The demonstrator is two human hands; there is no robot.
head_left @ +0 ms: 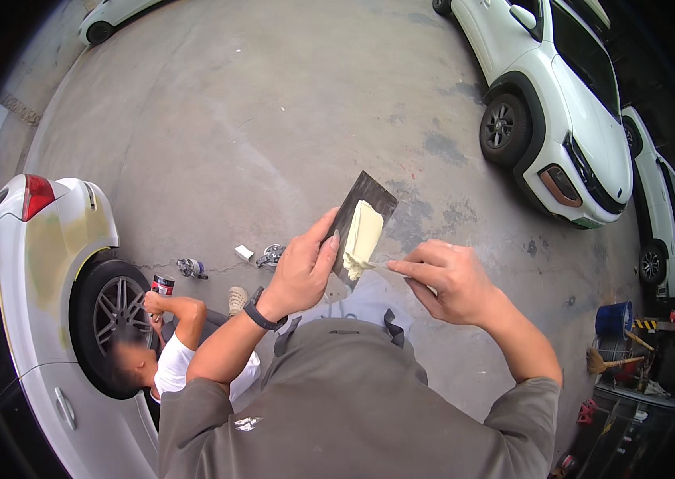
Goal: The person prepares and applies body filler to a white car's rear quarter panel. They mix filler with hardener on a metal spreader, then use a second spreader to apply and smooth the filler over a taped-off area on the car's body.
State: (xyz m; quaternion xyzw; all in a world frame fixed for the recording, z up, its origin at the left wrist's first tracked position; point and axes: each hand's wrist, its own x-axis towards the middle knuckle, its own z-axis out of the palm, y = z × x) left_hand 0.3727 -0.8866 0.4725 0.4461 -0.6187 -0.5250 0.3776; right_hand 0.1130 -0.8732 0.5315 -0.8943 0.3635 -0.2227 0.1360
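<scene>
My left hand point(303, 270) is closed round the edge of a dark flat mixing board point(373, 190), its thumb along the near side. A thick strip of cream-coloured putty point(365, 229) lies along the board. My right hand point(453, 286) pinches the end of a thin spreader point(377, 265) between thumb and fingers. The spreader's far end touches the lower end of the putty, where the paste is ruffled. Its blade is mostly hidden by putty.
At the left, a co-worker point(208, 359) crouches by the wheel of a white car point(98, 407) with yellowish filler patches, holding a can point(163, 285). Two small power tools point(191, 268) lie nearby. White cars point(569, 96) stand at the right, with a blue bucket point(613, 318) and broom point(598, 361).
</scene>
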